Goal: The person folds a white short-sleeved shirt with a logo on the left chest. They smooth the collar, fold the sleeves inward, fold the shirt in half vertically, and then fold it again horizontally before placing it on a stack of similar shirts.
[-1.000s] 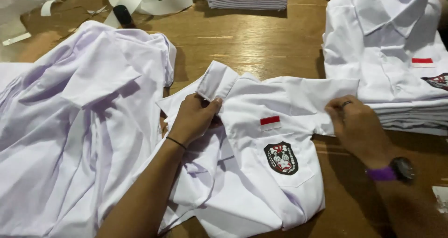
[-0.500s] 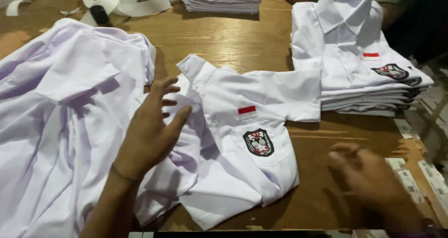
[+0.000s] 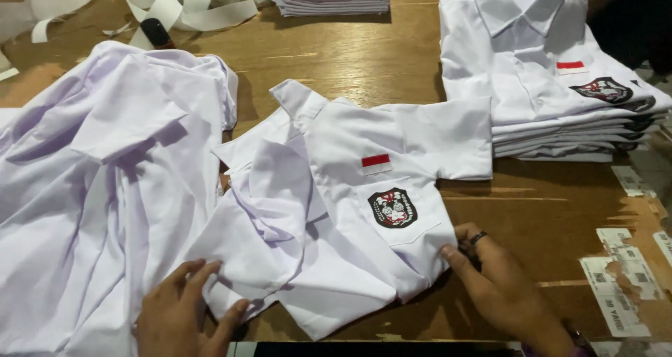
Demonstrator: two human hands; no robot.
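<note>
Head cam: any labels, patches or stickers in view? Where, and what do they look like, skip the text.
Flag patch: chest of the centre shirt, small red-and-white rectangle.
Pocket badge: below it, black shield, red and white inside.
Stack patches: top shirt of the right stack, same rectangle and shield.
Paper stickers: table's right edge, white, torn.

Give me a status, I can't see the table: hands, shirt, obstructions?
Left hand and right hand open, flat on hem of white shirt. Shirt half folded. Loose shirts crowd left side.

Open room: bare wooden worktop [image 3: 546, 217] just right of the right hand's fingers [image 3: 458, 248].
Blocked left: heap of white shirts [image 3: 105, 189] beside the left hand's fingers [image 3: 203, 273].
Blocked ahead: folded shirt stack [image 3: 553, 98].
</note>
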